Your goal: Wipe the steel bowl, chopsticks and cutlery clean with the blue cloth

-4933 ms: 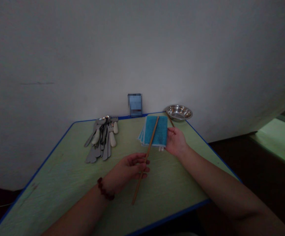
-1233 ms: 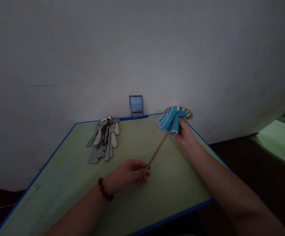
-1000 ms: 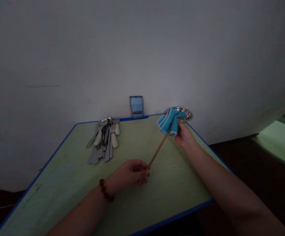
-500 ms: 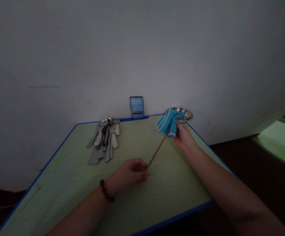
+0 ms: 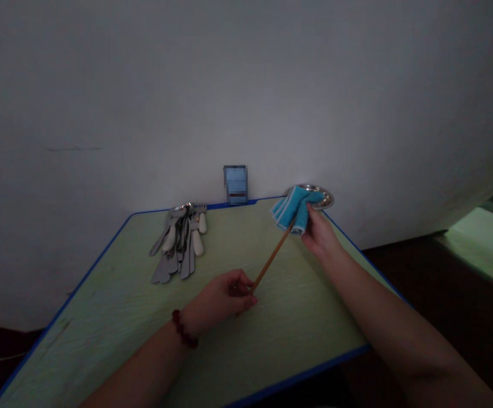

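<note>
The left hand (image 5: 225, 296) pinches the lower end of a wooden chopstick (image 5: 272, 259) near the frame centre. Its long axis rises toward the upper right, where the right hand (image 5: 321, 233) grips a blue cloth (image 5: 294, 208) wrapped around the far tip, above the tabletop (image 5: 114, 306).

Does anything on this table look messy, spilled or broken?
Nothing spilled or broken. The cutlery lies in a loose heap; the bowl sits near the table's far right corner. Cloth is bunched around the stick's tip.
</note>
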Demonstrator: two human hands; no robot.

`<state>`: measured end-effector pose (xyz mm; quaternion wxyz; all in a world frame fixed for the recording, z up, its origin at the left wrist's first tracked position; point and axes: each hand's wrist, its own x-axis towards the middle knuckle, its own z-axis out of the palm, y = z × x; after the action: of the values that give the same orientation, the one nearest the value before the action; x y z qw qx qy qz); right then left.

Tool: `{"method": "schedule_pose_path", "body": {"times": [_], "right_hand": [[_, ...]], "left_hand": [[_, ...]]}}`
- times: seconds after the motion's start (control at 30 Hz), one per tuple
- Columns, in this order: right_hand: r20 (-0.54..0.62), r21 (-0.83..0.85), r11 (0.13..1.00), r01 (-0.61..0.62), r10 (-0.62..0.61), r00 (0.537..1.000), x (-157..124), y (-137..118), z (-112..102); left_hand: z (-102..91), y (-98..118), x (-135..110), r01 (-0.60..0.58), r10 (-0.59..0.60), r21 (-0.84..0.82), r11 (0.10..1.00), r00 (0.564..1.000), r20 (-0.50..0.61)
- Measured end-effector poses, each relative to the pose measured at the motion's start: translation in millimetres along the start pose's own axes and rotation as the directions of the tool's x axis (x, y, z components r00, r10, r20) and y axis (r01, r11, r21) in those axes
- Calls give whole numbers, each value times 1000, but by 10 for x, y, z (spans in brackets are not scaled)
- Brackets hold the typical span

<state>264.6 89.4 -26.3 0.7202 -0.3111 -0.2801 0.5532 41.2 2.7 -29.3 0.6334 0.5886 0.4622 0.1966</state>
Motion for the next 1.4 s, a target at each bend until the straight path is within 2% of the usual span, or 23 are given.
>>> {"method": "schedule_pose_path", "body": {"times": [0.13, 0.3, 0.53, 0.7, 0.93, 1.13, 1.4], "right_hand": [[-44, 23, 1000, -20, 21, 999, 11, -25, -2], [-13, -11, 1000, -6, 6, 1000, 17, -24, -13], [-34, 11, 1000, -13, 13, 999, 9, -8, 2], [-11, 34, 999, -9, 9, 1000, -5, -32, 20], [59, 30, 998, 49, -51, 997, -4, -96, 24], [72, 47, 998, -47, 44, 996, 10, -143, 20], [58, -7, 999, -37, 37, 998, 7, -144, 34]], "left_hand": [[0, 13, -6, 2, -2, 28, 1000, 1000, 0], [0, 16, -10, 10, -9, 50, 999, 1000, -19], [-1, 38, -17, 27, -27, 7, 1000, 1000, -9], [-6, 57, -22, 59, -60, -10, 998, 998, -12], [-7, 49, -19, 46, -46, -62, 997, 999, -7], [-2, 43, -32, 67, -69, -168, 984, 998, -9], [18, 87, -65, 97, -105, -193, 976, 994, -34]]}}
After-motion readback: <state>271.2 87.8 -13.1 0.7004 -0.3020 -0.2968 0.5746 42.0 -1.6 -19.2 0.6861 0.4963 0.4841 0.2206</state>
